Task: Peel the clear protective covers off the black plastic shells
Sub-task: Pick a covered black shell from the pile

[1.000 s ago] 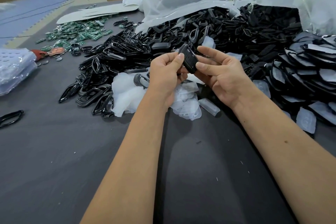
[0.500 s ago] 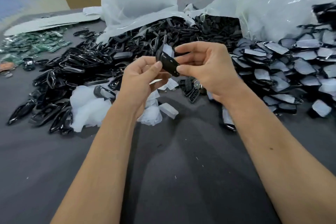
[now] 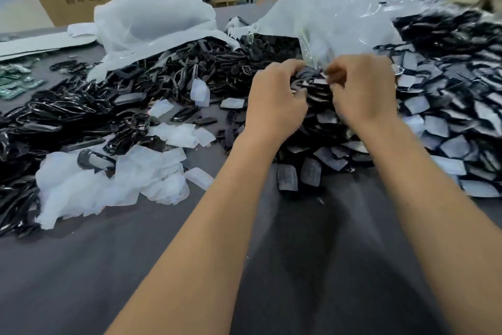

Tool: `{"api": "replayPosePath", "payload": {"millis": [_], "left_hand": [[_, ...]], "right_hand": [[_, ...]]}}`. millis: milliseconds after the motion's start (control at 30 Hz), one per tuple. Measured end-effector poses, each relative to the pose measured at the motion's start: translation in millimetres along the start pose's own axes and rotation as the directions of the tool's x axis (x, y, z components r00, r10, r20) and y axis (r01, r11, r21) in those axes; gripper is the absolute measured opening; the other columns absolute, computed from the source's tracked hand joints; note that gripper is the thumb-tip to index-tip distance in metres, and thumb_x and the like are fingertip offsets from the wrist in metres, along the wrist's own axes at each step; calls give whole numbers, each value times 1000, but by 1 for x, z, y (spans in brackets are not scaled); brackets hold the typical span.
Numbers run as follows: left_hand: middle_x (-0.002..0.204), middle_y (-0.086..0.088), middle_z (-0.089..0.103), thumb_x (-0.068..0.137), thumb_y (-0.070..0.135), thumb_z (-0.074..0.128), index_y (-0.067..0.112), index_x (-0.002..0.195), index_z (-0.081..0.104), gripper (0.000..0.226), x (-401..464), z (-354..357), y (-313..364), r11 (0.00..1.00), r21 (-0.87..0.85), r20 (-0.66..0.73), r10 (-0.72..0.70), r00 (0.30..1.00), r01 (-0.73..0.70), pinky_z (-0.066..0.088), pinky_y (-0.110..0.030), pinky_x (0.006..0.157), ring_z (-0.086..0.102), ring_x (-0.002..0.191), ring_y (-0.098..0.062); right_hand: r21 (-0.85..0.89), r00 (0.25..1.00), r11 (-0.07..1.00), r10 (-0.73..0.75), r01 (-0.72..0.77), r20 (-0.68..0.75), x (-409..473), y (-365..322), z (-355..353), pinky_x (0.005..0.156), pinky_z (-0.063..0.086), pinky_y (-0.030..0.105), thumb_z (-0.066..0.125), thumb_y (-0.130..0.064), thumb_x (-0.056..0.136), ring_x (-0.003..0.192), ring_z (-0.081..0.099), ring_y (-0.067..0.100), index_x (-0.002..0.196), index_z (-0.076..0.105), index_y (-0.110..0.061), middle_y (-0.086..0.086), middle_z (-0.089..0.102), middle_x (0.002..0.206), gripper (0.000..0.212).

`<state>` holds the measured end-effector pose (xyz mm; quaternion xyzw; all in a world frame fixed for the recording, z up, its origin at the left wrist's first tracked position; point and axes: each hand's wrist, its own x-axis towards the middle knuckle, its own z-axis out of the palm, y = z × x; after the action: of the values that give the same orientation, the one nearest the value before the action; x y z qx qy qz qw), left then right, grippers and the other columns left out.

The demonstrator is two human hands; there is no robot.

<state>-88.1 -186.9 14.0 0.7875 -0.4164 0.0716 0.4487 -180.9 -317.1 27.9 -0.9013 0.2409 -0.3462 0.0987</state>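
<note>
Both hands [image 3: 274, 98] [image 3: 361, 90] now forward, curled into shells [image 3: 315, 90]

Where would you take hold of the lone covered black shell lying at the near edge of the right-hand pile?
Take the covered shell by its two long side edges, coming straight down from above. It lies flat on the grey table, cover up, with bare table on its near side, so the edges look reachable. A neighbouring shell sits close on its right, so a narrow pinch is probably safest.

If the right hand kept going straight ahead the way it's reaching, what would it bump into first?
Most likely the clear plastic bag, just beyond the right hand, which is already down on the pile of covered black shells. Blur makes the depth uncertain.
</note>
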Motion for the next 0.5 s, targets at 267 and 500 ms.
{"api": "replayPosePath", "payload": {"millis": [267, 500], "left_hand": [[117, -7, 71, 90, 6, 66, 12, 114, 74, 26, -22, 2, -9, 994, 56, -16, -91, 996, 92, 50, -33, 94, 64, 110, -22], [99, -14, 73, 82, 1, 57, 7, 97, 78, 27, -48, -53, -56, 908, 324, -142, -232, 962, 266, 51, -42, 84, 65, 94, -33]], "right_hand": [[110, 999, 993, -41, 45, -33, 2, -20, -3, 93, 56, 29, 65, -4, 92, 95, 75, 21, 108, 81, -15, 4, 80, 98, 24], [129, 947, 974, -212, 185, 243, -3, -104, 47, 90, 58, 39, 62, -3, 90, 99, 72, 27, 107, 81, -22, 6, 78, 105, 32]]}}
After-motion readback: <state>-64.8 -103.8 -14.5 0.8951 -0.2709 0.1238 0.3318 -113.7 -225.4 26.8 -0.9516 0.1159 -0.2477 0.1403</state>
